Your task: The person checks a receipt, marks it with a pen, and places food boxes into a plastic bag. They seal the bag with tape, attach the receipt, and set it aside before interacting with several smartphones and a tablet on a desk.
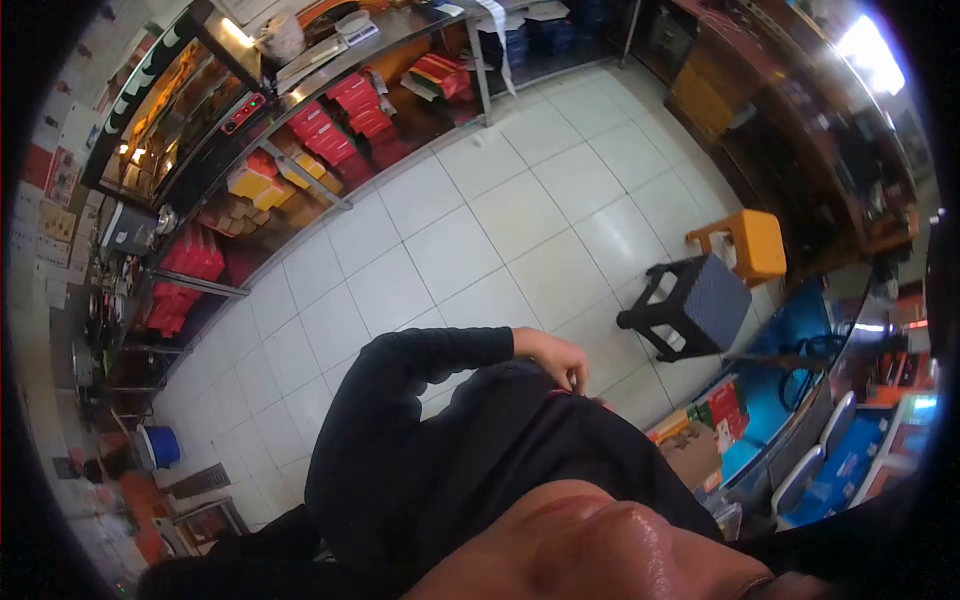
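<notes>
Out of a black sleeve, my left hand [556, 360] reaches across the front of my dark top [520, 430]. Its fingers are curled and pressed together at waist height. A small pinkish-red bit shows just below the fingertips; what they hold, if anything, I cannot make out. Only a sliver of skin, apparently my right hand [602, 402], peeks out beside it at the edge of my top. The rest of that hand and its fingers are hidden behind my body.
A dark stool [710, 305] and an orange stool [762, 246] stand on the white tiled floor [455, 240]. Along the left runs a metal counter with red boxes [325, 130] beneath and a lit display case [170, 120] on top. A wooden counter [780, 110] lines the right.
</notes>
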A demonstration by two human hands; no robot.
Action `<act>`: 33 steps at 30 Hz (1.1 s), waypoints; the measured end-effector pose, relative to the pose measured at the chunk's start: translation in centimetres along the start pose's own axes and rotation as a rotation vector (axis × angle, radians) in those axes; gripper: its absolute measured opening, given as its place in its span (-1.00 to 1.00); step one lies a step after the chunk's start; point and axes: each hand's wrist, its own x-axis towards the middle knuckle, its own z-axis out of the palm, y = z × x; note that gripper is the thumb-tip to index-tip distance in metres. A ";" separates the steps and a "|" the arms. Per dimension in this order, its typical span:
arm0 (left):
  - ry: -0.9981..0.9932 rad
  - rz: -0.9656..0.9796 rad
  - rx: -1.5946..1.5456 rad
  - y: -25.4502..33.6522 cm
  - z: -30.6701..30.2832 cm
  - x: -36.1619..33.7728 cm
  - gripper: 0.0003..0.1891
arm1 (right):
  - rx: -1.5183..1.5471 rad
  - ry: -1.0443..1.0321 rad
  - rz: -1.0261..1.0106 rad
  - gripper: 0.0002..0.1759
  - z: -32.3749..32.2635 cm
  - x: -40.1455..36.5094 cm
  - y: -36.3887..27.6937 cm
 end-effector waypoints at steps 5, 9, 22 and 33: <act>0.252 -0.099 0.253 -1.7 -9.7 -8.2 -0.76 | -0.332 0.318 -0.129 -0.48 -6.4 8.5 -3.1; 0.365 -0.073 0.269 -2.4 -18.5 -10.6 -0.76 | -0.675 0.156 0.127 -0.53 -13.8 18.0 -3.6; 0.742 -0.756 1.225 -4.1 -41.2 -24.1 -0.88 | -1.756 0.073 -0.865 -0.70 -33.4 55.5 -58.8; 1.428 -0.423 -0.520 -16.3 -49.1 -42.3 -0.60 | 0.040 -0.758 -0.148 -0.32 -17.6 58.5 -79.0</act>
